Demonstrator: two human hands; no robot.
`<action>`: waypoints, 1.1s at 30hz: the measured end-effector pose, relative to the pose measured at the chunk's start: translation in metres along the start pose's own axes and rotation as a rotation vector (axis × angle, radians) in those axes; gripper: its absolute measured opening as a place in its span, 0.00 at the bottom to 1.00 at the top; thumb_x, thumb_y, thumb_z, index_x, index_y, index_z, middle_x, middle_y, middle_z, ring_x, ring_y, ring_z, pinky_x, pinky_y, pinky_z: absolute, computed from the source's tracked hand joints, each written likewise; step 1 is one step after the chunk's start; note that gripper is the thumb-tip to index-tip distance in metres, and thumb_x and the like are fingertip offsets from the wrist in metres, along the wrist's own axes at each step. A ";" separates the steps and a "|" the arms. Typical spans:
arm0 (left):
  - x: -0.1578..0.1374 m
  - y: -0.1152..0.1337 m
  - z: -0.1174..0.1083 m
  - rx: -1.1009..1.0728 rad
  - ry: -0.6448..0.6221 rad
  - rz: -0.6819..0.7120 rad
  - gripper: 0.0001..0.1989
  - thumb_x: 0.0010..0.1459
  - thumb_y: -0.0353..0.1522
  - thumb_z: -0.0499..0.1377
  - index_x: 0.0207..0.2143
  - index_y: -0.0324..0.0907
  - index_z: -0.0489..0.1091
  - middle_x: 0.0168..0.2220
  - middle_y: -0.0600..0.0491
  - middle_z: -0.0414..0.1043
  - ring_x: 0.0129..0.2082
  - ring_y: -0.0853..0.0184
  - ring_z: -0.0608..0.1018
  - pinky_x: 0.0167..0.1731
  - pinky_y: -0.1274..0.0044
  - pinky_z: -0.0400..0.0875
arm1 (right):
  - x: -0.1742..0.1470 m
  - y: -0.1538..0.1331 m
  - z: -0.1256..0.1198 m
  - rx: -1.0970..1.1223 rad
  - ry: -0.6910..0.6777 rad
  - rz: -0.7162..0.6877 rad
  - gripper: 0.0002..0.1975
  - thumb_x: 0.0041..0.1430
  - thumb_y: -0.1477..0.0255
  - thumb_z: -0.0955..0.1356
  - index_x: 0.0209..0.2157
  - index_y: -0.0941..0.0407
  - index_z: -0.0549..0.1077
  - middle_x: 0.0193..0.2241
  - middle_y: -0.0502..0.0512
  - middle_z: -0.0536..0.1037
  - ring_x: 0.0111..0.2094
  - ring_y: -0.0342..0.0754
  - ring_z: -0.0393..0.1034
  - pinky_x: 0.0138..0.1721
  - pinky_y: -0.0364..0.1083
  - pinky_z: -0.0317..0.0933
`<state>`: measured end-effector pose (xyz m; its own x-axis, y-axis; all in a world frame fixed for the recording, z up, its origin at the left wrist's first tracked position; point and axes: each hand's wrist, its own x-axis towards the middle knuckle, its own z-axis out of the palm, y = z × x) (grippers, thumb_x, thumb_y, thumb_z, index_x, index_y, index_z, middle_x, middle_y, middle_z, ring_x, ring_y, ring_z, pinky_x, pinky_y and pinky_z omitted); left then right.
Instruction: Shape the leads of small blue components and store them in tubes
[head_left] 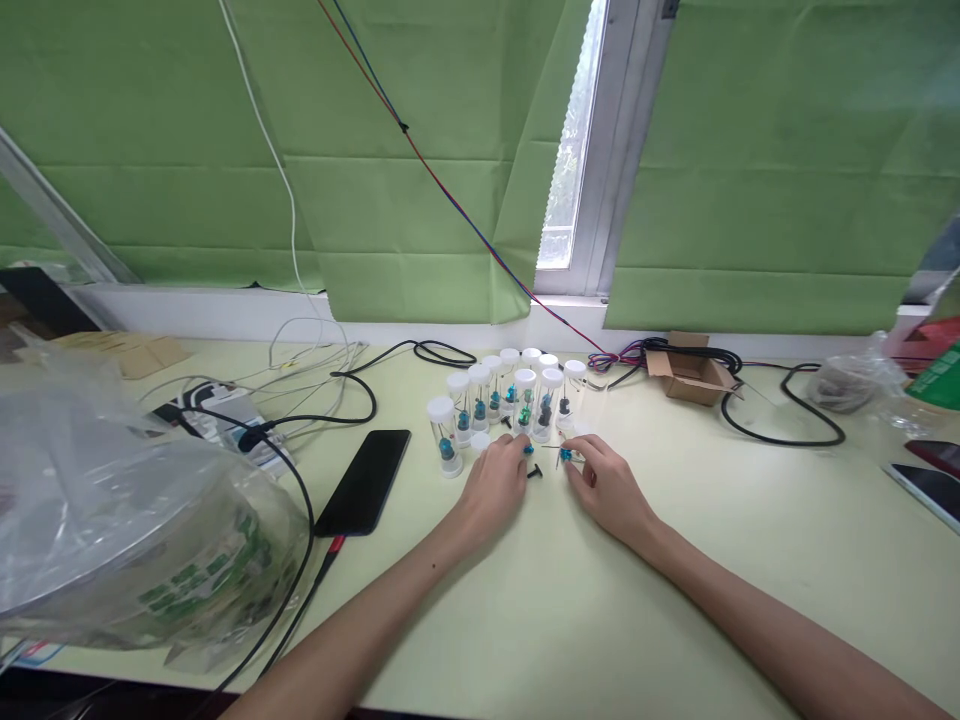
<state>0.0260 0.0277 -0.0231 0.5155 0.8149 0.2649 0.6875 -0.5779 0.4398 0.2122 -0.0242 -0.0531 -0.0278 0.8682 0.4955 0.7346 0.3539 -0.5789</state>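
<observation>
The two hands were apart on the table (690,620), a narrow gap between them. The thumb and forefinger of the right hand (609,492) appeared pinched on a small blue part (566,455), which lay at the gap's right edge, so the right hand was the nearer one. Thin pins stuck out of it, one running roughly sideways toward the left hand (495,482); the part's own long axis was too small to tell. The left hand rested palm down, its fingertips at another blue piece (529,449); whether they gripped it could not be told. A small black piece (534,471) lay between the hands, nearer the left. Just beyond stood upright clear tubes (445,440) with white caps.
</observation>
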 end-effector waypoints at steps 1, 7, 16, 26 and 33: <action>0.000 0.000 0.003 0.001 0.006 0.003 0.15 0.61 0.24 0.49 0.45 0.40 0.70 0.34 0.48 0.71 0.31 0.62 0.74 0.33 0.74 0.64 | 0.000 0.000 0.000 -0.003 -0.001 0.005 0.11 0.63 0.74 0.62 0.45 0.55 0.70 0.43 0.57 0.73 0.22 0.43 0.65 0.33 0.49 0.66; 0.000 -0.004 0.011 -0.003 0.033 -0.001 0.13 0.63 0.27 0.50 0.47 0.40 0.70 0.36 0.47 0.72 0.32 0.61 0.74 0.32 0.74 0.63 | 0.002 -0.001 0.000 0.006 -0.007 0.025 0.10 0.62 0.74 0.63 0.44 0.55 0.71 0.42 0.58 0.73 0.21 0.43 0.65 0.32 0.49 0.66; 0.005 -0.011 0.012 -0.029 0.009 0.016 0.13 0.63 0.29 0.52 0.46 0.39 0.72 0.33 0.47 0.74 0.32 0.61 0.75 0.32 0.73 0.63 | 0.003 -0.005 -0.004 0.007 -0.022 0.035 0.09 0.61 0.73 0.63 0.42 0.55 0.72 0.41 0.57 0.74 0.21 0.44 0.65 0.31 0.49 0.66; 0.003 -0.011 0.011 -0.048 0.023 0.073 0.08 0.61 0.27 0.53 0.35 0.40 0.73 0.29 0.51 0.71 0.30 0.63 0.73 0.30 0.74 0.61 | 0.001 -0.006 -0.003 0.016 -0.006 0.004 0.09 0.62 0.73 0.63 0.44 0.55 0.71 0.42 0.57 0.74 0.21 0.44 0.64 0.32 0.49 0.66; 0.001 -0.012 0.012 -0.107 0.042 0.077 0.07 0.61 0.27 0.53 0.39 0.41 0.70 0.35 0.51 0.69 0.32 0.64 0.73 0.30 0.74 0.63 | -0.003 -0.012 -0.001 0.059 -0.062 -0.044 0.09 0.63 0.73 0.63 0.45 0.53 0.70 0.43 0.57 0.73 0.21 0.43 0.64 0.31 0.49 0.67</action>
<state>0.0243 0.0353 -0.0388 0.5411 0.7708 0.3362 0.5871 -0.6325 0.5052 0.2045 -0.0310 -0.0470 -0.1026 0.8707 0.4810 0.6904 0.4104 -0.5957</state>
